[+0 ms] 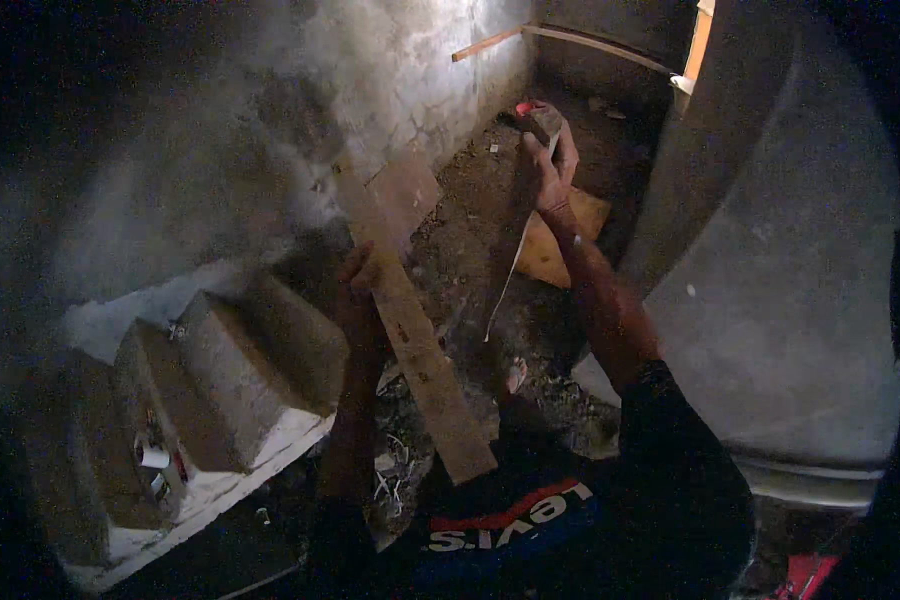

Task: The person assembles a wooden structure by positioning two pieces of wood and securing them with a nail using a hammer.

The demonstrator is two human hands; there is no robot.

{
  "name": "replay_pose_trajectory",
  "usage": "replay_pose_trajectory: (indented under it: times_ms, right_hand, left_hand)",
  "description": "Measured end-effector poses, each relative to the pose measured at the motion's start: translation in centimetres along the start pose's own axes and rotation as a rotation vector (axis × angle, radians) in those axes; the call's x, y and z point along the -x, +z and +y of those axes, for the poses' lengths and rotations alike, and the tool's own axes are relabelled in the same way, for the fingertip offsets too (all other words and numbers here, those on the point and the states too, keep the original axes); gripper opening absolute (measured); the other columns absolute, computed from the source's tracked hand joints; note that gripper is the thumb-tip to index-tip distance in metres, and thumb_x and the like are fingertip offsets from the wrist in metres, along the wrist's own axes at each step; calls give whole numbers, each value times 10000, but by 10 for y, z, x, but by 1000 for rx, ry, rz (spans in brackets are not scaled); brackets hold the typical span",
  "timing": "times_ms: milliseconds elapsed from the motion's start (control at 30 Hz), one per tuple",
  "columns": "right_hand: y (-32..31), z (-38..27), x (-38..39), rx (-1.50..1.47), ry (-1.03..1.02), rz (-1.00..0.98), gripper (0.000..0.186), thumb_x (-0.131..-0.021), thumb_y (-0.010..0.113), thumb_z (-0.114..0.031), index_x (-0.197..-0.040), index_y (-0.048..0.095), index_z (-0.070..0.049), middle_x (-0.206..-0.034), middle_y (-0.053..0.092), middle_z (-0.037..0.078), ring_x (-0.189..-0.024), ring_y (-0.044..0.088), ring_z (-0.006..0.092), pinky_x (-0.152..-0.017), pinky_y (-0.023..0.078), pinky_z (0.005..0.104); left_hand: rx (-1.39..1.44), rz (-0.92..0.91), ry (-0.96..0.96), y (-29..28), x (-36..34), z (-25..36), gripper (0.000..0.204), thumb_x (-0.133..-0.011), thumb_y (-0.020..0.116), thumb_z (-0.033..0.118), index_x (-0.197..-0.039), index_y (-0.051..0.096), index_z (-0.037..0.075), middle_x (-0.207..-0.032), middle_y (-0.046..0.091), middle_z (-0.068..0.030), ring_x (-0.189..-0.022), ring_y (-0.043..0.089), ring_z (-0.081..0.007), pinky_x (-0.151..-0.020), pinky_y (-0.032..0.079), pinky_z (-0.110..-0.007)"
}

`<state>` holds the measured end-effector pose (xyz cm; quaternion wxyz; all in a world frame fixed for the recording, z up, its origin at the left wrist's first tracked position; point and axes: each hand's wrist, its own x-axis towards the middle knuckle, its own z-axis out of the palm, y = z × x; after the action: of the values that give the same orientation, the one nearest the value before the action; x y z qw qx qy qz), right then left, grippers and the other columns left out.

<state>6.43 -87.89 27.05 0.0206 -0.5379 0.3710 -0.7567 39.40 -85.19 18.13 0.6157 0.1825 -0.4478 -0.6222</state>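
Evidently, the left hand [357, 272] has its grip on a wooden plank [410, 335], the right hand [553, 172] on a tape measure [541, 121].

Plank [415, 335] in left hand [358, 272], middle of view, slanting from near the torso up-left toward wall [425, 75]; whether it touches the wall, can't tell. Right hand [552, 172] ahead and right of plank, tape measure [542, 122] in it. Strip [510, 272] hangs below right hand, between plank and right forearm, lower end just above foot [516, 375]. Board [538, 255] on floor [457, 225], partly behind right forearm. Slab [410, 190] behind plank, near wall. Steps [225, 365] left of left forearm. Partition [770, 290] right of right forearm.
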Motion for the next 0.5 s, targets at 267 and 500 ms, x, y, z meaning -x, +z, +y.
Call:
replay_pose_trajectory:
  times_ms: [267,500]
  right_hand:
    - [0,175,-85,-150,65,-91,439,-956,690,-206,-1358,590,-62,-1309,636,118,-1202,587,244,-1044,452,392]
    - [-52,370,-155,179,175,-150,447,-935,716,-239,-1321,621,-36,-1265,646,92,-1145,603,193,-977,482,369]
  left_hand:
    - [-544,4,83,0,-137,-80,438,-1061,539,297,-1405,514,27,-1377,549,-138,-1231,554,-275,-1070,451,-445]
    - [-1360,-196,575,24,-237,-130,470,-972,668,188,-1391,480,88,-1437,475,-162,-1325,468,-355,-1086,427,-511]
